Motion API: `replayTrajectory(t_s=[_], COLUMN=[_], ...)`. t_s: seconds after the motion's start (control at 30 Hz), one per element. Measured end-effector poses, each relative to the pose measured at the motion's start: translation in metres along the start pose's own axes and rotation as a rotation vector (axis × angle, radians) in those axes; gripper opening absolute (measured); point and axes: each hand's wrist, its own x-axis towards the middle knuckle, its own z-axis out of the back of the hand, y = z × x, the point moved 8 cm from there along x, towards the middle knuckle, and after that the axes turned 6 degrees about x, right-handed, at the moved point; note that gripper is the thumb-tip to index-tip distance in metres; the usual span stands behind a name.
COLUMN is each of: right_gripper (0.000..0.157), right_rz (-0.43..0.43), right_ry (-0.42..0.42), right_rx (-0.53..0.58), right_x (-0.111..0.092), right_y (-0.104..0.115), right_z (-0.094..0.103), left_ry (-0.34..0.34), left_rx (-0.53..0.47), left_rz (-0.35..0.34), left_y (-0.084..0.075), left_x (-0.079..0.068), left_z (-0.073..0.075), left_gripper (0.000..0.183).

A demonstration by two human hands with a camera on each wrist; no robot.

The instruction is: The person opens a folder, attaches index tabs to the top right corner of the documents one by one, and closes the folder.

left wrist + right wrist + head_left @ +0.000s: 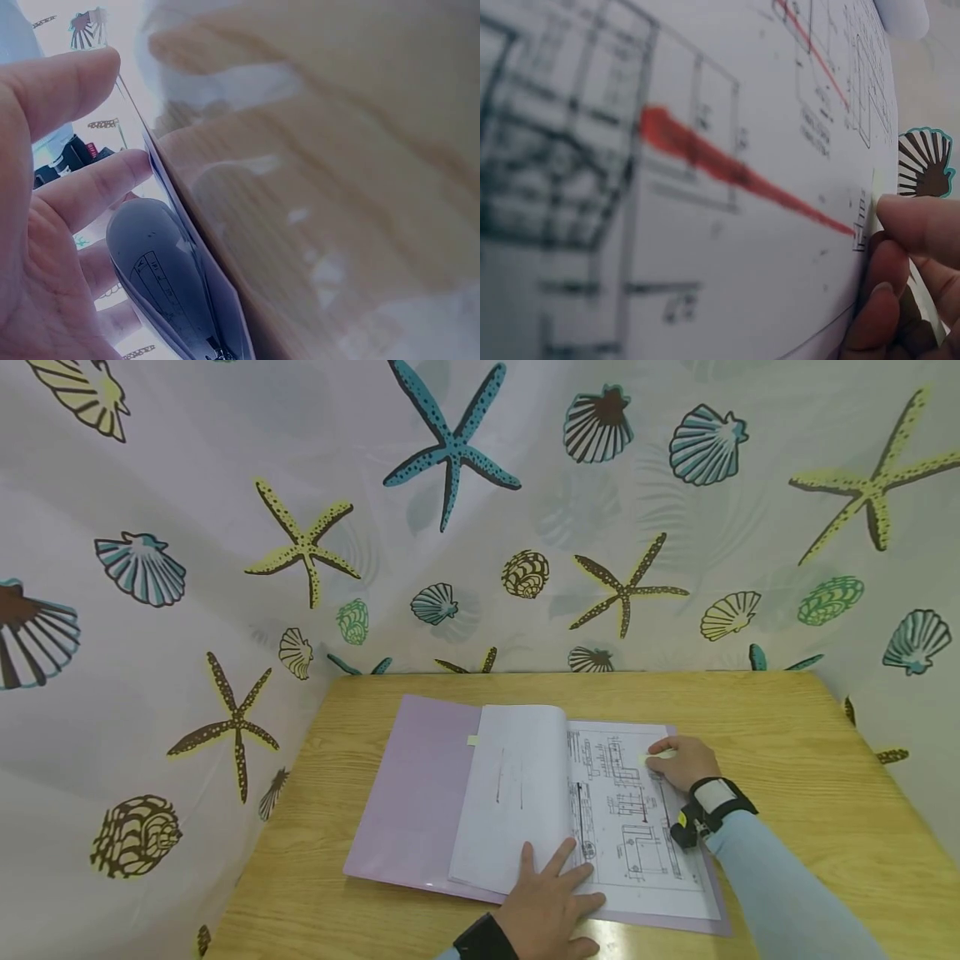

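A lilac folder [408, 793] lies spread on the wooden table, holding a stack of white sheets. The turned sheet [517, 810] on the left is mostly blank. On the right is a page of technical drawings [660, 810], with red marks in the right wrist view. My left hand [547, 902] rests with spread fingers on the lower part of the sheets, near the fold. My right hand [686, 762] is at the page's upper right, thumb and fingers pinching a pale yellow sticky note [925, 304]. The fingers hide part of that note.
A small yellow tab [472, 740] sticks out at the left sheet's edge. The wooden table [810, 760] extends around the folder. A curtain [480, 552] printed with shells and starfish hangs behind the table and along its sides.
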Motion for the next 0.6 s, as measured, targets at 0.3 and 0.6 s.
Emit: replayTrajectory(t_s=[0.3, 0.6], right_gripper=[0.026, 0.028], right_rz=[-0.015, 0.236], right_ry=[-0.032, -0.216], right_rx=[-0.068, -0.330], right_x=[0.001, -0.024], right_y=[0.003, 0.048], right_z=[0.000, 0.009], left_ry=[-0.001, 0.018], left_rx=[-0.001, -0.015], left_rz=[0.007, 0.014], left_y=[0.001, 0.001], left_x=[-0.001, 0.000], left_z=[0.001, -0.001], left_gripper=[0.055, 0.055])
